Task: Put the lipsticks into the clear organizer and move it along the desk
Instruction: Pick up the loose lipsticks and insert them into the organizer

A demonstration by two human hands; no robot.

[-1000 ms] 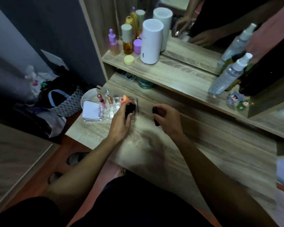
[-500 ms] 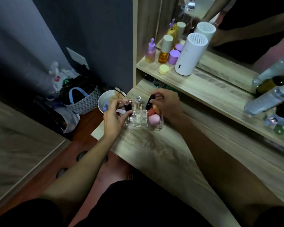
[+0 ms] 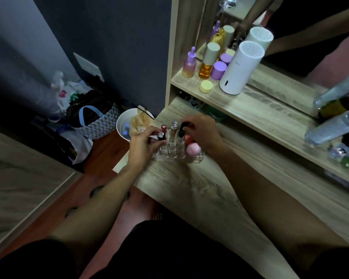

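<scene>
Head view: wooden desk (image 3: 189, 184); hands pinch lipsticks, left (image 3: 142, 143) silver-capped, right (image 3: 201, 129) black.

Bare forearms, black shorts (image 3: 169, 248)

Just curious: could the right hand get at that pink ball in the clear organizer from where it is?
Probably yes. The pink ball sits uncovered right beside the right hand, though its fingers currently hold a black lipstick.
</scene>
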